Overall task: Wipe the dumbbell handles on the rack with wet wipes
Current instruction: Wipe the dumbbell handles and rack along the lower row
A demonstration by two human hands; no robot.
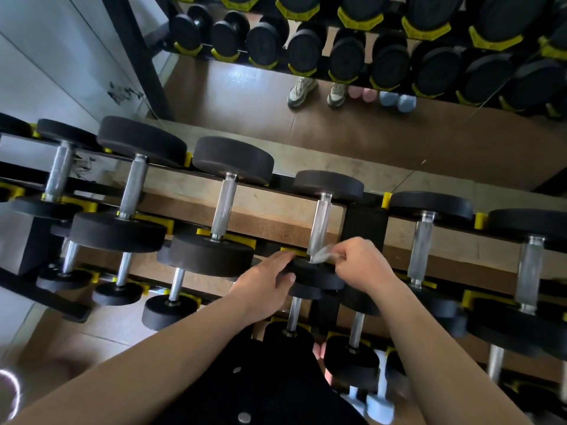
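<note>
A dumbbell with a knurled steel handle (320, 222) and black round heads lies on the top tier of the rack (363, 223), right in front of me. My right hand (363, 263) pinches a crumpled wet wipe (325, 254) against the near end of that handle. My left hand (265, 283) rests on the dumbbell's near black head (316, 276), thumb on its front edge and fingers laid over the top.
More dumbbells with steel handles lie left (225, 207) and right (422, 246) on the same tier, with smaller ones on the lower tiers (176, 285). A mirror (368, 118) behind the rack reflects the dumbbells and shoes. Brown floor lies below.
</note>
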